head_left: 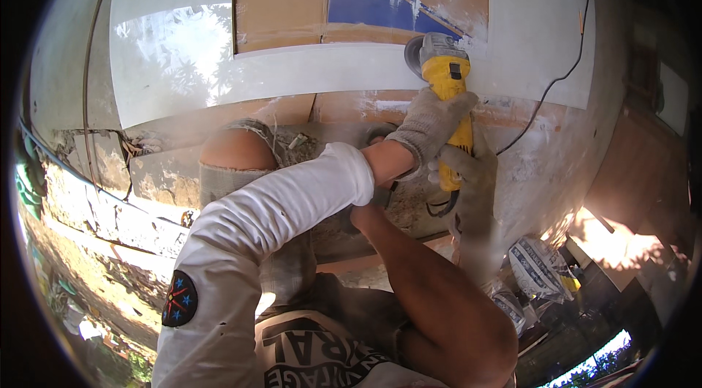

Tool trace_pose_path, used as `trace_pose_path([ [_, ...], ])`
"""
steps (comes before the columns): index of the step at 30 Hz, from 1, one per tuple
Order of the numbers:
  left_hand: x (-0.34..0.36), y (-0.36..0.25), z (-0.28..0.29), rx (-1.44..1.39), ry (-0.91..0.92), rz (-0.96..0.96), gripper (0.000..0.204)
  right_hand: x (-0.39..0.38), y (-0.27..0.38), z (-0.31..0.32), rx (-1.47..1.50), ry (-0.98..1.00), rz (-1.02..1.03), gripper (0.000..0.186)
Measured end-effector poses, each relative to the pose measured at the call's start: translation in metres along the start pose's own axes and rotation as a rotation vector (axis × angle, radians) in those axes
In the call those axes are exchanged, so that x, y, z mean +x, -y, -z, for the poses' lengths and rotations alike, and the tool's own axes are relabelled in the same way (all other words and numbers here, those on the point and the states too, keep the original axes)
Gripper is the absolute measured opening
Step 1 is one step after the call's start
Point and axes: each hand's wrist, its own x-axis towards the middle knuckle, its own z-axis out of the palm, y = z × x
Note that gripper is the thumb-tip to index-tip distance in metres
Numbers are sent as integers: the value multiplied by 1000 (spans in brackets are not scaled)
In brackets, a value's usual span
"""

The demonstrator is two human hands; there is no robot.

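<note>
Across the top of the frame we see a large white panel (307, 70), its left, lower and right borders framing an opening. Brown cardboard (281, 8) with blue areas and white smears shows through that opening at upper centre. From the lower left, a white sleeve (270, 198) with a dark round patch crosses toward the middle.

Just right of centre, in the upper half, we find the yellow and grey angle grinder (444, 73). Its long axis runs nearly up and down the frame, head toward the panel and tail toward the person, so the head lies above both hands. Our left hand (435, 121), gloved, is wrapped around the body just below the head and is the nearer of the two to it. Our right hand (479, 168), gloved too, grasps the rear part lower down and to the right, fingers across the casing; neither hand is free.

A white and dark sack (537, 267) lies at lower right. The grinder's disc (413, 55) sits on the head's left side, over the panel's lower border; whether it touches the surface we cannot tell. A thin black cord (545, 95) curves down the right side toward the right hand. Smallest of all, a dark switch (455, 70) marks the yellow casing above the left hand.
</note>
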Motion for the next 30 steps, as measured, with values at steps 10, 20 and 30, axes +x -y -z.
trace_pose_path([
  [10,-7,-2,8,-114,-61,-27,40,4,6,-6,-23,39,-25,56],
  [20,-1,-4,-1,-103,-16,-31,36,11,4,1,-82,28,28,54],
  [30,4,-4,-6,-37,13,-20,38,11,2,7,-59,-1,14,54],
])
